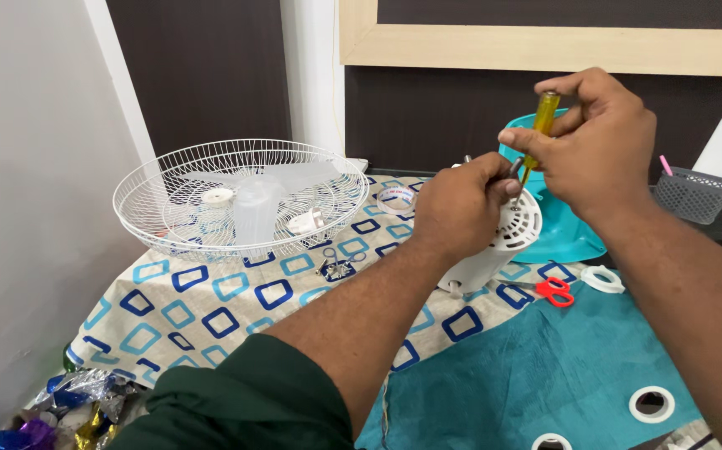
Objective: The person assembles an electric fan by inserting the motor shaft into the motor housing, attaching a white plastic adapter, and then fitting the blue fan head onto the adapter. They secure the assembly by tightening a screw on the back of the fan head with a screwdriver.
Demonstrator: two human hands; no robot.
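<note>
The white fan motor housing (494, 246) stands near the middle of the table (169, 312), on the patterned cloth with blue squares. The left hand (459, 200) is curled over the top of the housing, fingers pressed around a small metal part there; what exactly it pinches is hard to make out. The right hand (594, 142) is just right of and above the housing, fingers closed around the yellow handle of a screwdriver (542, 125), whose shaft slants down to the housing top beside the left fingers.

Left of the housing, towards the wall-side table edge, lies a white wire fan guard (240, 196), dished like a basket; inside it rest the translucent fan blade (261, 200) and a small white cap. Between guard and housing there is a strip of open cloth with a small cluster of metal screws (338, 268) and a roll of tape (396, 198) further back.

Behind the housing to the right sits a teal plastic basin (565, 237). Just right of the housing base lie red-handled scissors (554, 292) and a white ring (603, 279). Further right, off the table's back corner, is a grey mesh basket (694, 193) holding a pink pen. In front of the housing a teal curtain cloth (536, 375) with white eyelets covers the near edge.
</note>
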